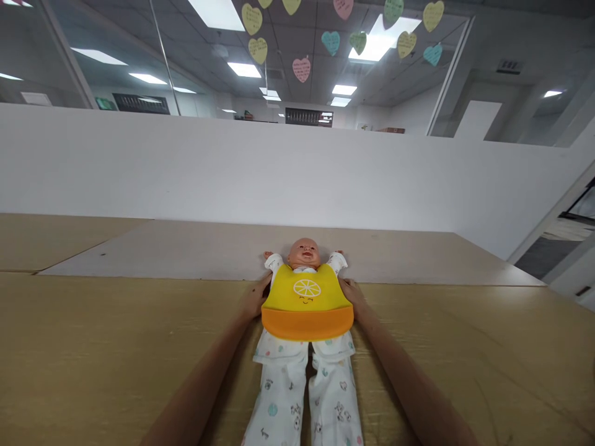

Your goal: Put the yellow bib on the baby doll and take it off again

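Observation:
A baby doll (304, 255) lies on its back on the table, head toward the wall and arms raised to both sides. It wears white printed clothes (283, 396). A yellow silicone bib (288, 288) with an orange catch pocket (307, 323) covers its chest; a white citrus slice and a smile are printed on it. My left hand (257, 298) holds the doll's torso at the bib's left edge. On the opposite side my right hand (353, 296) grips the torso beside the bib. The fingertips of both hands are partly hidden by the doll and bib.
The wooden tabletop (116, 347) extends to both sides, with a greyish panel (186, 248) behind. A white wall (223, 173) rises at the table's back. Above it, glass carries several heart-shaped notes (301, 70). A doorway area (558, 248) shows at far right.

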Available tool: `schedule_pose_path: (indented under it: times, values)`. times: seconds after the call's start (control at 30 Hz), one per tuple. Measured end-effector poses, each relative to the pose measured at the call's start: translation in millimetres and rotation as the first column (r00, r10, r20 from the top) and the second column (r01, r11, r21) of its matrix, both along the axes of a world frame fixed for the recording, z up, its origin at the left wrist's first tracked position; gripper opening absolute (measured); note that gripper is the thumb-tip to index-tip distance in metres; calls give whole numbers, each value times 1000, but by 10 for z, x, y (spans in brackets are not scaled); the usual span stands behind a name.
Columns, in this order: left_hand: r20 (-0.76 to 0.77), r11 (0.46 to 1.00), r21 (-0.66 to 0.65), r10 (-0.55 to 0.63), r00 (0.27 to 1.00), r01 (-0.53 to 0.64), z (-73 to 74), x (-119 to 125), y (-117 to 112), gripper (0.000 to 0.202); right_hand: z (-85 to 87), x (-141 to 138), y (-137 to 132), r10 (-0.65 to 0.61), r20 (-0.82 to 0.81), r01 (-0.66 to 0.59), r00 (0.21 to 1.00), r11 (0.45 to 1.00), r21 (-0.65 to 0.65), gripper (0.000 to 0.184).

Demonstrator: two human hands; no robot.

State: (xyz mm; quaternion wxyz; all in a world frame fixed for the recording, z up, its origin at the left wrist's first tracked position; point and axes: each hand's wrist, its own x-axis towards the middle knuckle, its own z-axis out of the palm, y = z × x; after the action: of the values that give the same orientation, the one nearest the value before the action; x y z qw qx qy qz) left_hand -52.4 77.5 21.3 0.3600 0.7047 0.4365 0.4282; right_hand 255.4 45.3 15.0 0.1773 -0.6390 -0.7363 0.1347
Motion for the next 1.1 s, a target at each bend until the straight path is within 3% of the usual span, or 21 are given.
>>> schedule_pose_path:
  times: [0.1, 0.17, 0.3, 0.4, 0.53, 0.7, 0.8, 0.9, 1.1]
  values:
    - [152, 989, -92, -104, 983, 119, 1, 0, 1, 66, 3, 4, -26, -36, -85, 35, 996, 999, -6, 52]
    - [309, 971, -175, -104, 945, 164, -13, 12, -10, 65, -24, 19, -26, -15, -136, 18, 991, 1000, 19, 54]
    - [607, 930, -339, 102, 788, 141, -39, 7, -33, 62, -72, 52, 2, 134, -365, -93, 921, 987, 129, 52]
    - [675, 901, -413, 206, 708, 131, -33, -44, -24, 35, -51, 67, 18, 185, -594, -119, 783, 982, 149, 56]
    - [699, 900, -403, 187, 691, 165, -28, -104, 14, 11, -11, 82, 11, 34, -817, -71, 576, 997, -8, 54]
    - [708, 867, -459, 225, 670, 194, -53, -96, 56, 15, -42, 92, -2, -45, -939, 19, 342, 999, -41, 34]
    - [717, 847, -506, 307, 626, 164, -41, -65, 51, 15, -71, 100, 13, -70, -955, 86, 290, 995, -47, 26]
    - [748, 848, -512, 363, 556, 135, -15, -23, 26, 24, -82, 100, 26, -60, -969, 99, 239, 994, -37, 29]
    - [778, 811, -554, 425, 463, 186, -27, -2, 43, 28, -92, 110, 22, -73, -991, 87, -110, 993, -82, 35]
